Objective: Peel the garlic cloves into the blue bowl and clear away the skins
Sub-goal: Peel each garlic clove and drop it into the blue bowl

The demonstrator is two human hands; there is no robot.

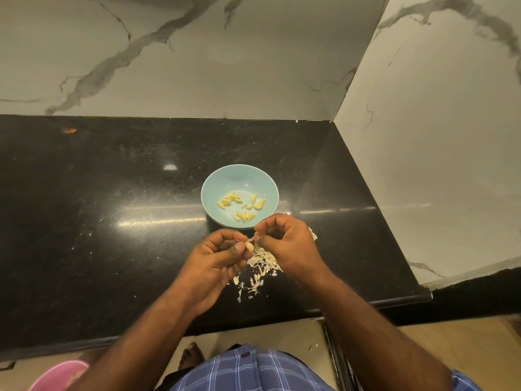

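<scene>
A light blue bowl stands on the black counter and holds several peeled yellowish garlic cloves. Just in front of it my left hand pinches a pale garlic clove between thumb and fingers. My right hand pinches a strip of skin at the clove's tip. Below both hands lies a heap of papery garlic skins, with loose flakes trailing toward the counter's front edge.
The black stone counter runs left and ends at a marble side wall on the right. Marble backsplash stands behind. A few skin flakes lie right of my right hand. A pink object sits on the floor below.
</scene>
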